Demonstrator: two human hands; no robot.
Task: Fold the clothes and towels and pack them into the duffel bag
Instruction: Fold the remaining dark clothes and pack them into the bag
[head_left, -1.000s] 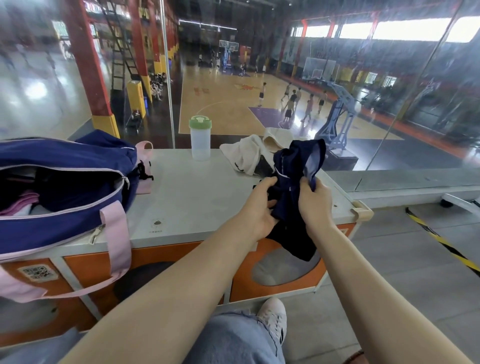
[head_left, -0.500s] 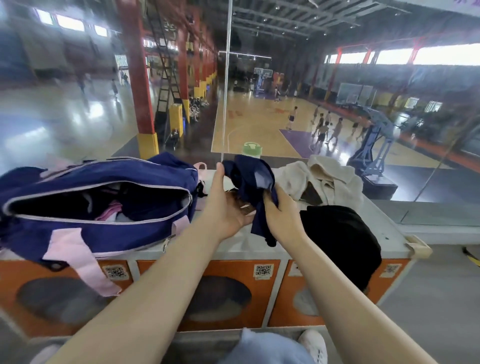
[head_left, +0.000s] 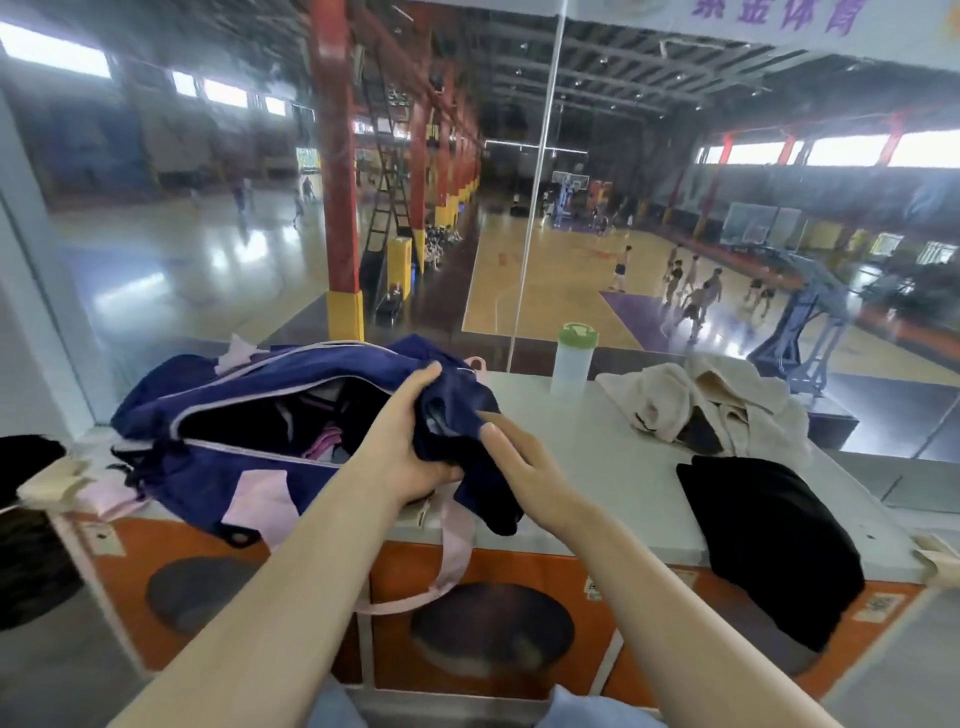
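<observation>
Gripping bunched navy garment (head_left: 457, 415) in left hand (head_left: 410, 457), now beside open navy-and-pink duffel bag (head_left: 218, 467); right hand (head_left: 524, 467) released, fingers spread; purple banner lettering unreadable.

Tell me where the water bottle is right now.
The water bottle stands at the counter's far edge by the glass, between the duffel bag and the beige towel.

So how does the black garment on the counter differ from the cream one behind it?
The black garment lies fairly flat at the counter's near edge, with one end hanging over the front; the cream garment sits farther back in a crumpled heap. The black one looks smooth and plain, while the cream one is bunched in deep folds with something dark tucked in it. Both are on the counter, outside the duffel bag, untouched by either hand.
</observation>
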